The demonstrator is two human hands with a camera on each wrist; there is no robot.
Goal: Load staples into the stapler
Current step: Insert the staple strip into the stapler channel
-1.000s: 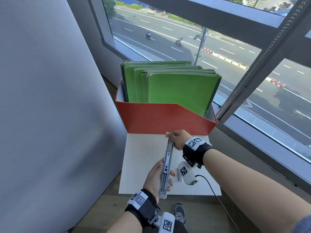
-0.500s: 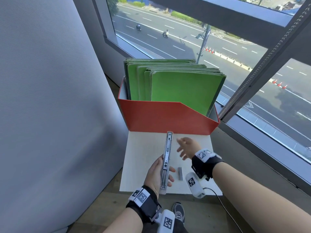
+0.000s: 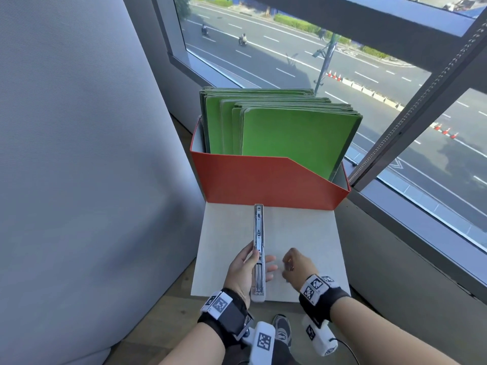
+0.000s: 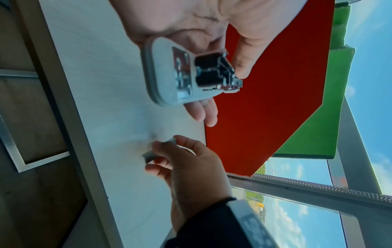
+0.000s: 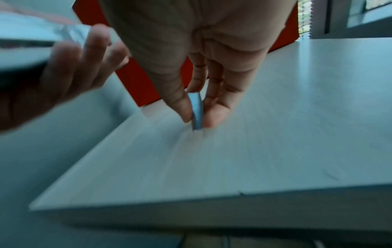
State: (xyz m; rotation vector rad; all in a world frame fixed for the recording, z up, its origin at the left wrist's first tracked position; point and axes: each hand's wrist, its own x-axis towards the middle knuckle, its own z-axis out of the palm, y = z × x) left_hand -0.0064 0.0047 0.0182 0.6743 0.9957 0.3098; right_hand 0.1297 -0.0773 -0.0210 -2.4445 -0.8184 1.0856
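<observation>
— Your right hand [image 3: 296, 266]?
— It pinches the staples [image 5: 196, 111] at the white table [image 3: 303, 233].
— Your left hand [image 3: 243, 270]?
— It grips the opened stapler [image 3: 258, 248], held above the table beside them.

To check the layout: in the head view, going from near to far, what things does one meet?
Left hand gripping the opened stapler → white table → red box → green folders → window.

Shiny metal stapler [image 3: 258, 248], matt pale table [image 3: 303, 233]
</observation>
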